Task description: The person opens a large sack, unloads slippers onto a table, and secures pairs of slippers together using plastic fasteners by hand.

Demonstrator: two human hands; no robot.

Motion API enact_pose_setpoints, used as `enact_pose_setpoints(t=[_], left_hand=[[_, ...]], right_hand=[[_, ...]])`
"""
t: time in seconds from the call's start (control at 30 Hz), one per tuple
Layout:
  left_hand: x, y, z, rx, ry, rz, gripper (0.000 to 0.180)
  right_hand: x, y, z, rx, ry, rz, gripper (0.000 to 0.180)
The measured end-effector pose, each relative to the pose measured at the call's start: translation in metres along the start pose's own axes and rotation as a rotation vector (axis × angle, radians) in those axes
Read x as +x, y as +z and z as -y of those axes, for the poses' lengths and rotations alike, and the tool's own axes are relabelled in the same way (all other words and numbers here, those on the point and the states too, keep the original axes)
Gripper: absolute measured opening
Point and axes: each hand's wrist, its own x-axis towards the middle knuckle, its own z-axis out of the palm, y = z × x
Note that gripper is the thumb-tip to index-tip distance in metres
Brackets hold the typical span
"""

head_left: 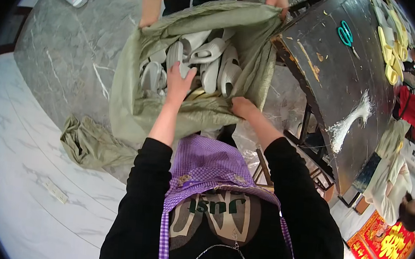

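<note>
A wide-mouthed green woven sack (122,85) stands in front of me, filled with several pale grey slippers (208,50). Inside its mouth, my left hand (178,83) has its thumb and fingers around the end of a grey slipper (175,53); its fingertips are partly hidden. My right hand (243,108) is closed on the near right part of the sack's rim. A bit of yellow (201,94) shows low in the sack, under the grey slippers. Across from me, another person's hands (149,17) hold the far rim at both corners.
On the right stands a dark worn table (318,45) with teal-handled scissors (346,35), a bundle of white ties (354,120) and yellow slippers (391,54). A crumpled green sack (93,141) lies on the grey floor to the left. Other people sit at the far right.
</note>
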Motion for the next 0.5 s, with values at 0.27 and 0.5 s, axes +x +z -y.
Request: enact_pose_setpoints(t=[0.27,0.5], left_hand=[[0.043,0.049,0.007,-0.435,-0.445,0.168,0.103],[0.088,0.043,0.002,-0.525,-0.611,0.303,0.105]], right_hand=[[0.015,-0.036,0.058,1.294,0.128,-0.247,0.036],[0.06,-0.057,0.099,0.71,0.069,-0.725,0.068]])
